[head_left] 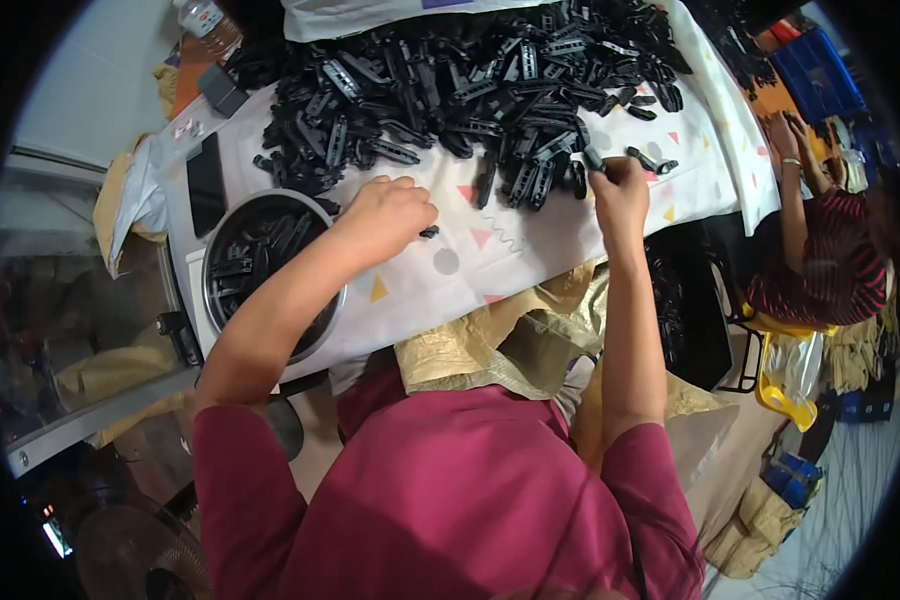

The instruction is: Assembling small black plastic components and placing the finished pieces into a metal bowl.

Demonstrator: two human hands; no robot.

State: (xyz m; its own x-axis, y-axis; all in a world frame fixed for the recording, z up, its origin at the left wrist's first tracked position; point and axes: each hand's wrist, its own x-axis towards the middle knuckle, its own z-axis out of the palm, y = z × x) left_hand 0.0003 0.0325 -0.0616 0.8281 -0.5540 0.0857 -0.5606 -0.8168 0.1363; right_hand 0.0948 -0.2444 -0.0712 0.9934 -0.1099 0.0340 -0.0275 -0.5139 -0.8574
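Observation:
A large heap of long, slotted black plastic parts (420, 90) covers the far half of the table. My left hand (385, 212) is curled closed over the cloth in front of the heap. The end of a small black plastic part (429, 232) shows under its fingers; the rest is hidden by the hand. At the heap's right front, my right hand (622, 190) pinches a dark plastic part (593, 157) between thumb and fingers. Beneath my left forearm stands a round metal bowl (208, 262) with more black parts in it.
A patterned white cloth (530, 245) covers the table. A dark phone-like slab (206, 185) and a grey block (222, 90) lie at the left. Right of my right forearm is a black crate (715, 345). Another person (820, 240) works at the far right, near a blue bin (820, 75).

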